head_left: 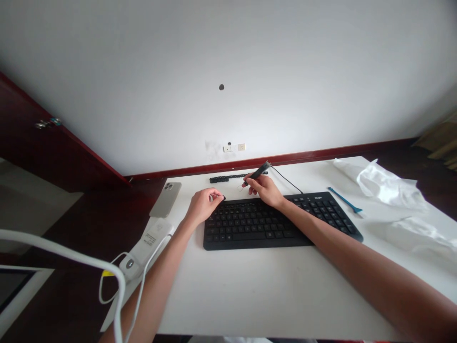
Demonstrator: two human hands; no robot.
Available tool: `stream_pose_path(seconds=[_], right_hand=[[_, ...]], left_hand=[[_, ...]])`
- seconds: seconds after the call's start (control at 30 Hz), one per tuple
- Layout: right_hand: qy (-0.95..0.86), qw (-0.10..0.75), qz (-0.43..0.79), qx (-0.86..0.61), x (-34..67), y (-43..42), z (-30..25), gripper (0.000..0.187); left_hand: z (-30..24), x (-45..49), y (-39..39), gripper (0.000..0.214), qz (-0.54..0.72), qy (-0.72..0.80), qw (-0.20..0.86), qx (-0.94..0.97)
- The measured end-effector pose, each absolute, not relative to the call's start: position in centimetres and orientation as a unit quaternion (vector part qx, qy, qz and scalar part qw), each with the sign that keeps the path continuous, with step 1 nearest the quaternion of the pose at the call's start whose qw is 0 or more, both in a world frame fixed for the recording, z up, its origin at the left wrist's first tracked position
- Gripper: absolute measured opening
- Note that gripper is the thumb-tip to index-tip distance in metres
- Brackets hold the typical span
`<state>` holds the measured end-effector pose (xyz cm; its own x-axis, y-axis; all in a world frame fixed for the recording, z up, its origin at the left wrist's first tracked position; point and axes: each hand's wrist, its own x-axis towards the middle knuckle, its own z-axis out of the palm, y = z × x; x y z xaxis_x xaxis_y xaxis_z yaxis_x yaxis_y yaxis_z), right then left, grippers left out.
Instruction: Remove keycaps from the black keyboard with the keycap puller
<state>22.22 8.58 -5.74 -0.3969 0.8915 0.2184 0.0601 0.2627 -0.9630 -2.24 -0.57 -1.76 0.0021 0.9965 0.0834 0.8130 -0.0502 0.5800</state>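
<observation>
My left hand (206, 204) is at the upper left corner of the black keyboard (246, 237), its thumb and forefinger pinched on a small black keycap (223, 197). Over the keyboard's back edge, my right hand (266, 188) is closed around the black handle of a wire keycap puller (259, 172). The puller's thin wire prongs point down to the left, toward my left hand, apart from it. Behind both hands lies a row of loose black keycaps (219, 179), partly hidden by the right hand. My right forearm covers some keys.
Right of the keyboard lies a slim blue tool (344, 200) with a widened end. Crumpled white wrapping (387, 183) spreads over the table's right side. On the left are a phone (166, 199) and a white power strip (150, 243) with cables. A black cord (287, 180) runs behind the keyboard.
</observation>
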Motion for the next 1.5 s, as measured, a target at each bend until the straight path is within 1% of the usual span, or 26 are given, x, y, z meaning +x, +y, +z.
stream_pose_path(seconds=[0.13,0.27,0.37,0.57,0.73,0.87,1.03,1.27,1.5], right_hand=[[-0.678,0.421,0.482,-0.362,22.2,8.5,-5.7,0.035],[-0.666,0.429,0.479,-0.379,22.2,8.7,-5.8,0.034],[-0.663,0.432,0.472,-0.389,22.2,8.7,-5.8,0.033],[-0.674,0.421,0.475,-0.378,22.2,8.4,-5.3,0.029],[-0.664,0.424,0.480,-0.386,22.2,8.4,-5.3,0.030],[-0.662,0.430,0.482,-0.381,22.3,8.5,-5.5,0.033],[-0.661,0.434,0.484,-0.374,22.3,8.6,-5.7,0.036],[-0.663,0.431,0.483,-0.376,22.3,8.5,-5.6,0.036],[-0.665,0.433,0.480,-0.374,22.3,8.5,-5.6,0.036]], left_hand=[[-1.0,-1.0,1.3,0.019,0.150,0.644,0.200,0.723],[-0.6,0.3,4.8,0.020,0.074,0.659,0.200,0.721],[-0.9,0.8,6.9,0.020,0.043,0.665,0.185,0.722],[-0.9,0.5,7.5,0.021,0.028,0.651,0.174,0.739],[1.9,0.7,6.0,0.030,0.021,0.655,0.098,0.749],[3.4,1.8,4.9,0.034,0.017,0.644,0.095,0.759],[2.3,1.9,5.0,0.035,-0.007,0.645,0.111,0.756],[1.2,1.5,5.5,0.030,0.005,0.647,0.116,0.753],[1.3,1.9,5.2,0.030,0.000,0.649,0.091,0.756]])
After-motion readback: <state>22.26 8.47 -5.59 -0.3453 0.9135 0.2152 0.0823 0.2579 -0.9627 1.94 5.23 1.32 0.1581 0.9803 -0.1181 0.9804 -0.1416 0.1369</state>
